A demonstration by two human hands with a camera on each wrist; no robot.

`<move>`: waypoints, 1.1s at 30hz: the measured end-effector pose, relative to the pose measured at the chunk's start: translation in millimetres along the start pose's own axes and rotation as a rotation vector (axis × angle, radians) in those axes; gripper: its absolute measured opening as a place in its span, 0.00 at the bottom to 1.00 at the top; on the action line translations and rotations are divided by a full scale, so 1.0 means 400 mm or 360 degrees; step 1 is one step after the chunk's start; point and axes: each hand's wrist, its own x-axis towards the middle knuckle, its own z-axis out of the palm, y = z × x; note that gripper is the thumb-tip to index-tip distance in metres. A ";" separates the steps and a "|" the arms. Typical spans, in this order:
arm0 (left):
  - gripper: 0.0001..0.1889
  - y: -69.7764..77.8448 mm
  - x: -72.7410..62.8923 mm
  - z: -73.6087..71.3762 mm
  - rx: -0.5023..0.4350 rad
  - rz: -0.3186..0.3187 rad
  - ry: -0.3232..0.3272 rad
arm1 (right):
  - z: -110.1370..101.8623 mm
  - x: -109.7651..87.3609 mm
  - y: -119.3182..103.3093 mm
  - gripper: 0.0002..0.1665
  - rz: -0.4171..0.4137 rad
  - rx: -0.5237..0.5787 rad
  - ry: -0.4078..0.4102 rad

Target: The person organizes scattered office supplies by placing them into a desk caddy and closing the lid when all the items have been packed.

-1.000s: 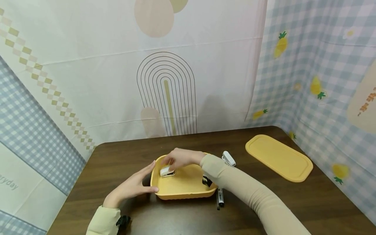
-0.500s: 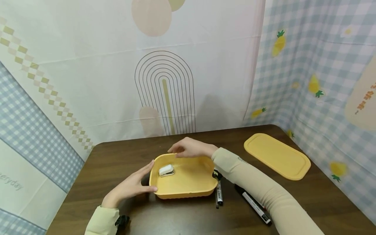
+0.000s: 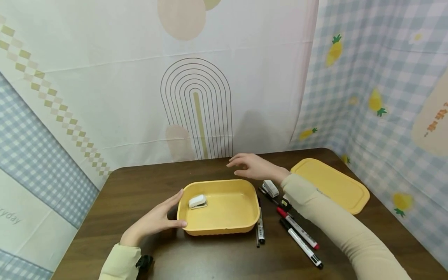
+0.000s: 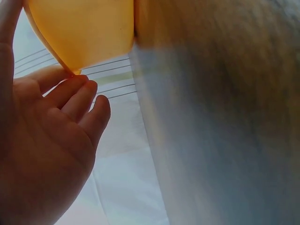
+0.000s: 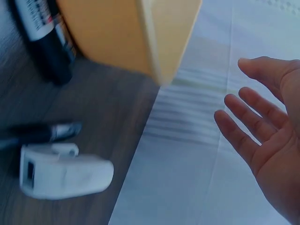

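Steadying the yellow box (image 3: 218, 231), one white stapler (image 3: 198, 201) inside

Head view: the left hand (image 3: 154, 222) holds the near end of the box, thumb and fingers at opposite corners; the stapler lies just to its right. The right hand (image 3: 252, 166) hangs loosely spread beyond the box. Judging by this layout, little is done: a second stapler (image 3: 270, 188) near the right wrist, a red-capped marker (image 3: 301, 231), a black-capped marker (image 3: 301, 245) and a white-labelled pen (image 3: 261, 230) nearer the body all lie outside. The flat, round-cornered yellow lid (image 3: 330, 186), right of that hand, is off.

Left wrist view: fingertips touch smooth, faintly translucent, plastic-looking wall.

Right wrist view: wide fingers touch nothing; the second stapler's rounded white body looks hard, resting on wood-grained table (image 5: 112, 101).
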 end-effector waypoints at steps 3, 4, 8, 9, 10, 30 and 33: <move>0.56 -0.001 0.002 -0.001 0.0011 -0.0008 -0.0006 | -0.022 -0.033 0.014 0.21 0.0052 0.0023 0.0055; 0.56 -0.002 0.001 -0.002 0.0028 -0.0004 -0.0002 | -0.029 -0.042 0.019 0.21 0.0064 0.0029 0.0070; 0.57 -0.004 0.002 -0.008 0.0056 0.0008 0.0013 | -0.051 -0.077 0.031 0.21 0.0113 0.0053 0.0113; 0.57 -0.004 0.003 -0.008 0.0053 0.0007 0.0012 | -0.055 -0.088 0.034 0.21 0.0125 0.0053 0.0124; 0.57 -0.005 0.003 -0.008 0.0046 0.0006 0.0011 | -0.057 -0.099 0.036 0.21 0.0131 0.0045 0.0130; 0.56 -0.008 0.007 -0.002 0.0040 -0.0023 0.0005 | -0.079 -0.344 0.118 0.26 0.0452 -0.0034 0.0371; 0.56 -0.009 0.005 0.002 0.0053 -0.0013 0.0016 | -0.054 -0.364 0.131 0.25 0.0421 -0.0040 0.0393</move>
